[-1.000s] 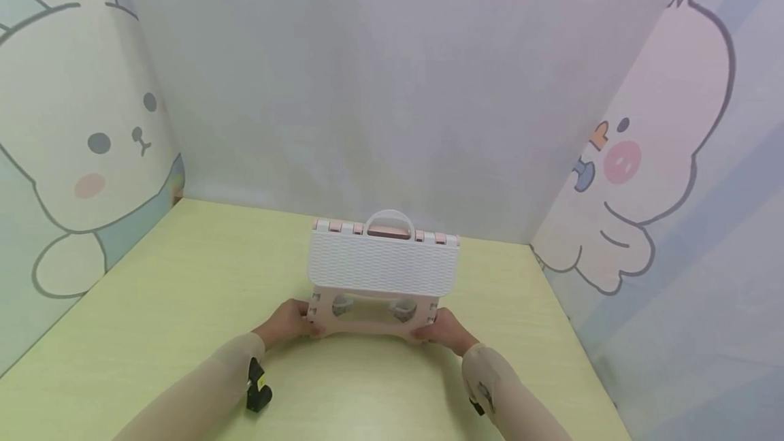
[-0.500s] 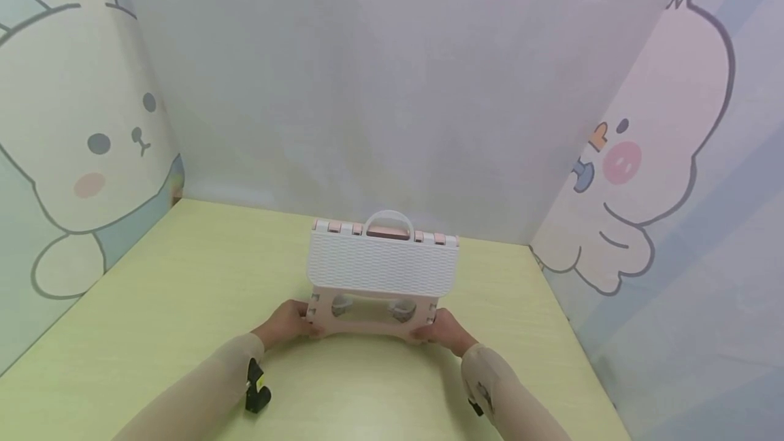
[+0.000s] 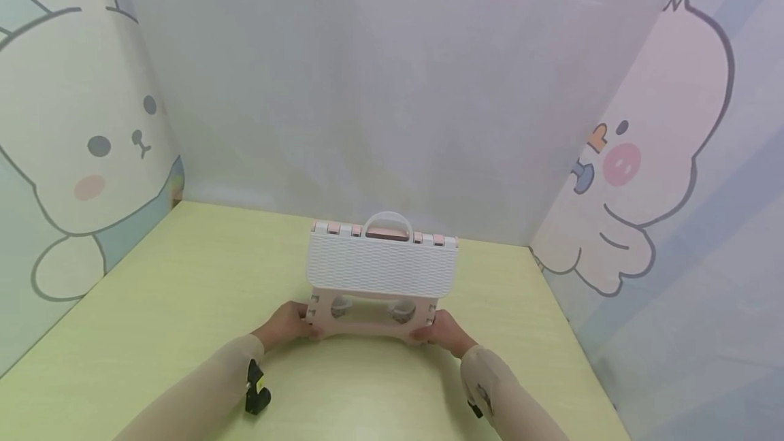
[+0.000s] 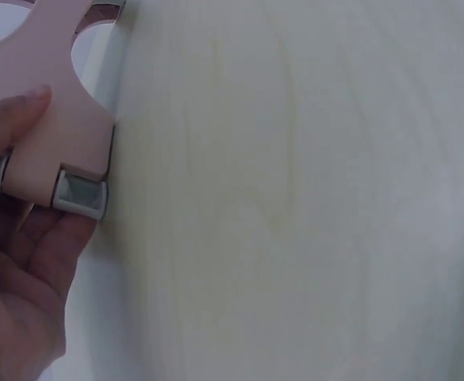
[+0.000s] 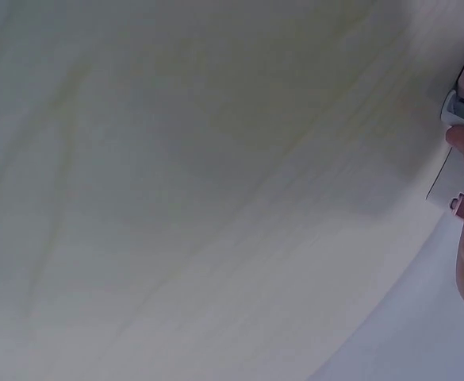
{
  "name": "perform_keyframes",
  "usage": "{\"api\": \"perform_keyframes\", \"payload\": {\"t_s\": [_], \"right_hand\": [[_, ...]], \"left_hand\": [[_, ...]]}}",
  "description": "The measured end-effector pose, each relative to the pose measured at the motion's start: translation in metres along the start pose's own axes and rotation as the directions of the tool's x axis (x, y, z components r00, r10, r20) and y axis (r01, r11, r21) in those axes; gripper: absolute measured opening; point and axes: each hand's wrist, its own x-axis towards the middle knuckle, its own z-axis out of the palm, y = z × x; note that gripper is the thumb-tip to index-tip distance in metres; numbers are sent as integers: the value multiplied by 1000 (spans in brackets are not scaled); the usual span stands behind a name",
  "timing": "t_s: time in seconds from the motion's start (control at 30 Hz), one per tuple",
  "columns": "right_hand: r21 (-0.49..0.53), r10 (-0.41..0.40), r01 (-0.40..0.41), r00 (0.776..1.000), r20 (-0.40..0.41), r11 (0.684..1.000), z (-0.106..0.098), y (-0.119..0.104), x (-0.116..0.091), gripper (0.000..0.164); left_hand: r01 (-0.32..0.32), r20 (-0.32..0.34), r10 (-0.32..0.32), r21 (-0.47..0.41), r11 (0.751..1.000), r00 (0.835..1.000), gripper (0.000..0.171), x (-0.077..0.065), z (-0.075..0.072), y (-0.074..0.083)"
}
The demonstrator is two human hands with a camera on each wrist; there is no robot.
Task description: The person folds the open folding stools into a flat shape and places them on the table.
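Observation:
A white and pink folding step stool stands at the middle of the table, its white woven-pattern top tilted toward me and a white loop handle at the upper edge. Below the top is a pink leg panel with round cut-outs. My left hand grips the lower left end of that panel; in the left wrist view the thumb lies on the pink face and the fingers are behind the hinged edge. My right hand holds the lower right end, only partly seen in the right wrist view.
The pale yellow-green table meets a plain grey-white curtain at the back. Side curtains carry a printed rabbit on the left and a printed chick on the right. Black wrist devices sit on the sleeves.

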Motion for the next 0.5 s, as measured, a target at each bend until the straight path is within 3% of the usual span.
{"api": "perform_keyframes", "payload": {"t_s": [0.5], "right_hand": [[-14,-4,4,1000,2,1000,0,2,3,34]], "left_hand": [[-2,-9,2,9,1000,1000,31,1,1,-3]]}}
